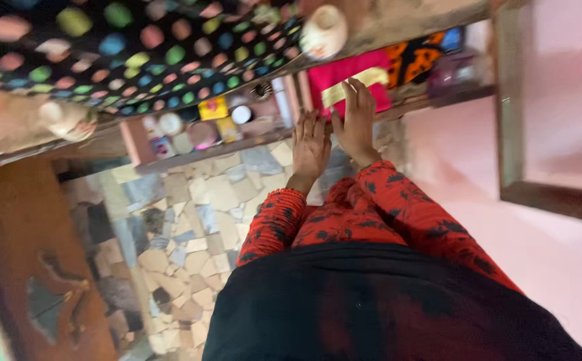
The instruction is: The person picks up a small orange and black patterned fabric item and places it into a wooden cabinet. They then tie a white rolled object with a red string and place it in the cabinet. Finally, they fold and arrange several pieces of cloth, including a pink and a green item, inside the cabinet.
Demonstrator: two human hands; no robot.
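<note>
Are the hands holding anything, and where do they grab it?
Nothing is held. The left hand and right hand are open, fingers straight, reaching side by side toward the shelf edge near a pink cloth. The picture is blurred.

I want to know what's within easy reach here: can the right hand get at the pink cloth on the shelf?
Probably yes. The right hand is open, its fingertips already at the pink cloth on the shelf, with nothing between them. The left hand lies beside it, lower, and does not block the way.
</note>
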